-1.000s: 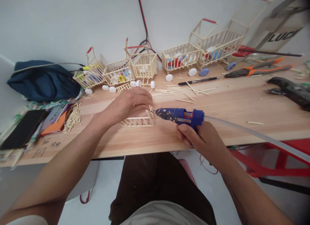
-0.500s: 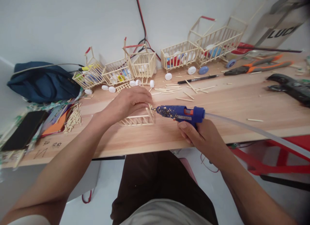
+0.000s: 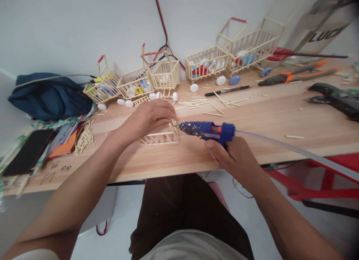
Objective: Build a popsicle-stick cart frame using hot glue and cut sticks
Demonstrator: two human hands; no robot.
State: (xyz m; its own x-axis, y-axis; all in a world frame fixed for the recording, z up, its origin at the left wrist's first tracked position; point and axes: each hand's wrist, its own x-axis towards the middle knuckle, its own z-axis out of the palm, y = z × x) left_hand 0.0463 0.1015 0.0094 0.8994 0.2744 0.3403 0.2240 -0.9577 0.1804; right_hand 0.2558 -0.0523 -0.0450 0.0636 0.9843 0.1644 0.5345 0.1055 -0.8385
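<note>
My right hand (image 3: 234, 157) grips a blue glue gun (image 3: 207, 130) with a clear glue stick (image 3: 294, 152) trailing right. Its nozzle points left at the right end of a small ladder-like frame of wooden sticks (image 3: 158, 138) lying flat on the wooden table (image 3: 266, 118). My left hand (image 3: 150, 118) rests curled over the top of that frame, its fingers pinching a stick at the frame's right end.
Several finished stick carts (image 3: 165, 74) with bottle caps line the wall. Loose sticks (image 3: 204, 103) and white caps (image 3: 194, 88) lie behind the frame. A pen (image 3: 228, 90), orange pliers (image 3: 297, 75) and a black tool (image 3: 336, 99) sit right; a blue bag (image 3: 50, 95) and phone (image 3: 26, 151) left.
The view has drifted slightly. Both hands stay almost still, with the glue gun's nozzle held at the frame's right end.
</note>
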